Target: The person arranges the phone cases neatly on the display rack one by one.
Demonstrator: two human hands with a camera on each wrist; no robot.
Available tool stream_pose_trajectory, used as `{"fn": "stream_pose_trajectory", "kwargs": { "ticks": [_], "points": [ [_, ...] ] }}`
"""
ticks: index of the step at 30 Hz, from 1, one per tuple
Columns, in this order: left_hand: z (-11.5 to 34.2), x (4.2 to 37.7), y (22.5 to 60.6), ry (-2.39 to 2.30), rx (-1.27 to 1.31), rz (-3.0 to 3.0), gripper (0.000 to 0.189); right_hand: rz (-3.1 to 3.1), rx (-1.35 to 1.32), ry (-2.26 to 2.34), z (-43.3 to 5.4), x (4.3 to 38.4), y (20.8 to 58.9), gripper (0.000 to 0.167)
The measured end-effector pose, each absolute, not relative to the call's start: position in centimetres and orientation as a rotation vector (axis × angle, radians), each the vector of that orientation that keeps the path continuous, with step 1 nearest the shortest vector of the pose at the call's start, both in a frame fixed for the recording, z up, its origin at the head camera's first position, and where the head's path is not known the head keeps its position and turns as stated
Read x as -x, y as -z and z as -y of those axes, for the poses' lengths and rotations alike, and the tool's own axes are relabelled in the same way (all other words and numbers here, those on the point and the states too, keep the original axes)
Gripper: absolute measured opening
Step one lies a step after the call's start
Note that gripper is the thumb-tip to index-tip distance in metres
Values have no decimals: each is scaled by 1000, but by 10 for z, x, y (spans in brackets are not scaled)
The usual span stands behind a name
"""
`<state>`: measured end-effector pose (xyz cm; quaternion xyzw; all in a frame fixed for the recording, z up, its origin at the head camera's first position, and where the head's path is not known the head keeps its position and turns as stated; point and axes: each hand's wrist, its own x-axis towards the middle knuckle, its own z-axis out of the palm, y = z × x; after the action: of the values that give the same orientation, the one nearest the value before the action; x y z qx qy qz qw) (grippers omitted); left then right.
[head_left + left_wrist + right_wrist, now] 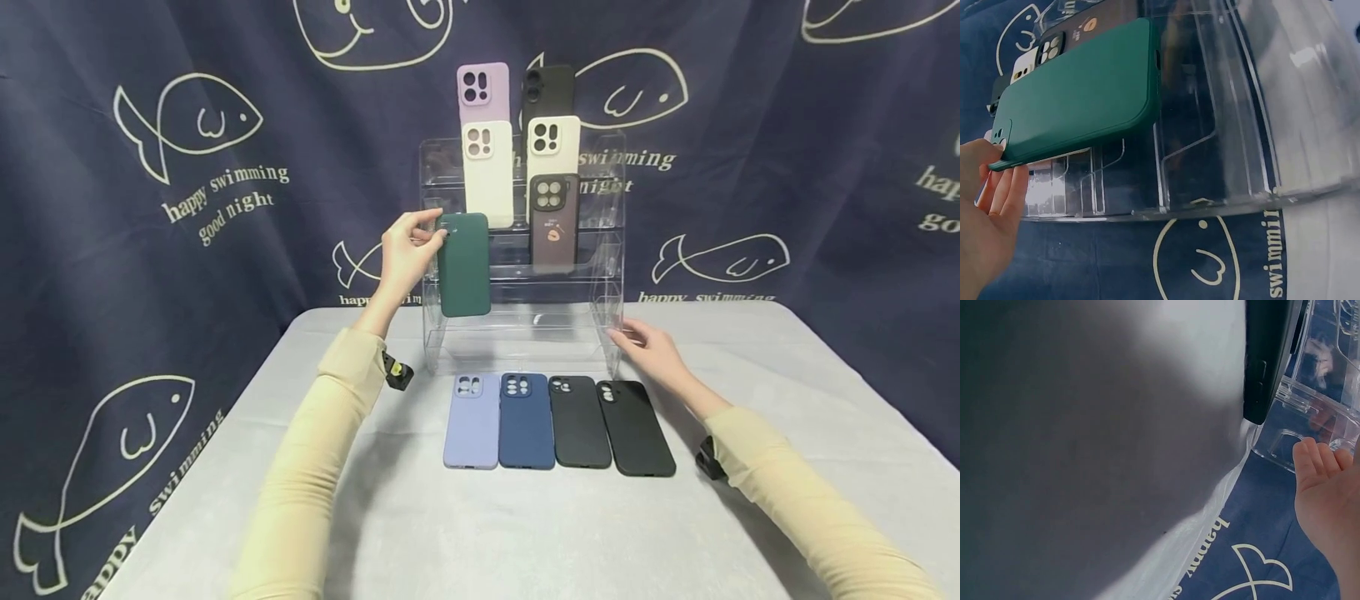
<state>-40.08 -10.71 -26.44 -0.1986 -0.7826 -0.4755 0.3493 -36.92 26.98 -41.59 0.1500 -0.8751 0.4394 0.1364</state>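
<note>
My left hand [408, 254] pinches a dark green phone case [465, 267] by its upper left corner, beside the camera cutouts. The case stands upright before the left part of a clear tiered display stand [525, 346]; whether it touches a tier, I cannot tell. In the left wrist view, thumb and fingers lie on opposite sides of the green case [1085, 94]. Down at the stand's lower right edge, my right hand [652, 354] grips the side panel, thumb toward the front. The right wrist view shows its fingers [1316, 459] against the clear plastic, the thumb hidden.
On the stand are a lilac case [495, 96], a black case [555, 96], two white cases [491, 187] [562, 158] and a dark translucent case [555, 237]. Before it on the table lie a periwinkle case [471, 429], a blue case [527, 429] and two dark cases [581, 429] [641, 433].
</note>
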Motion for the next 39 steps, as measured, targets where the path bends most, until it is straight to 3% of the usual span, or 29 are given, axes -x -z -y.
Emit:
{"fn": "stream_pose_trajectory", "kwargs": {
  "ticks": [13, 26, 39],
  "points": [
    [101, 423, 247, 1279, 420, 1905, 29, 2543, -460, -1298, -262, 372, 423, 52],
    [74, 444, 233, 1242, 495, 1878, 29, 2576, -419, -1281, -269, 369, 419, 54],
    [60, 453, 245, 1254, 493, 1833, 27, 2579, -420, -1262, -274, 369, 417, 53]
  ]
}}
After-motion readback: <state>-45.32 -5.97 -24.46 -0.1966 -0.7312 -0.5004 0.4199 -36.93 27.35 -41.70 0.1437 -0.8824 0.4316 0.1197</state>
